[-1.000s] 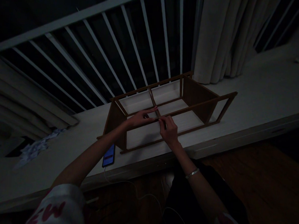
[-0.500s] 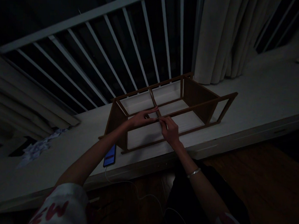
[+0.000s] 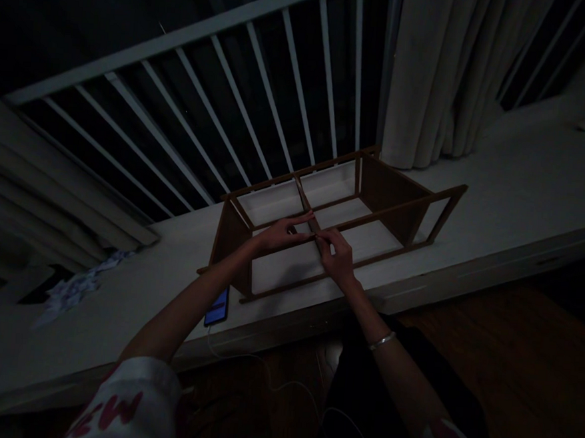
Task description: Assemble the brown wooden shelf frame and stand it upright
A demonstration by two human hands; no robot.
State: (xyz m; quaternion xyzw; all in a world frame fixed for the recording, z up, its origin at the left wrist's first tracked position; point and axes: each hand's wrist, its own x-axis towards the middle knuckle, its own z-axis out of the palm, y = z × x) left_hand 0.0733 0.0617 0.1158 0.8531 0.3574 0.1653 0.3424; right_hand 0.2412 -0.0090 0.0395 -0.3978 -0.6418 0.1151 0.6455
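A brown wooden shelf frame (image 3: 392, 191) lies on its side on a pale window ledge, with a solid panel at each end. A thin crossbar (image 3: 301, 194) spans its middle. My left hand (image 3: 277, 234) holds the frame where the crossbar meets the near upper rail, thumb and fingers on either side of the bar. At that same joint my right hand (image 3: 337, 254) is closed in a pinch, thumb against forefinger. Whatever lies between those fingertips is too small and dark to make out.
A lit phone (image 3: 216, 310) with a white cable (image 3: 247, 356) lies by the frame's left end. Behind stands a white railing (image 3: 200, 34), with curtains (image 3: 432, 82) at both sides. Crumpled cloth or paper (image 3: 74, 290) lies at left. The ledge's front edge (image 3: 485, 259) drops to a wooden floor.
The whole view has shifted slightly. Both hands stay at the same joint of the frame, with only a slight change in the right hand's fingers.
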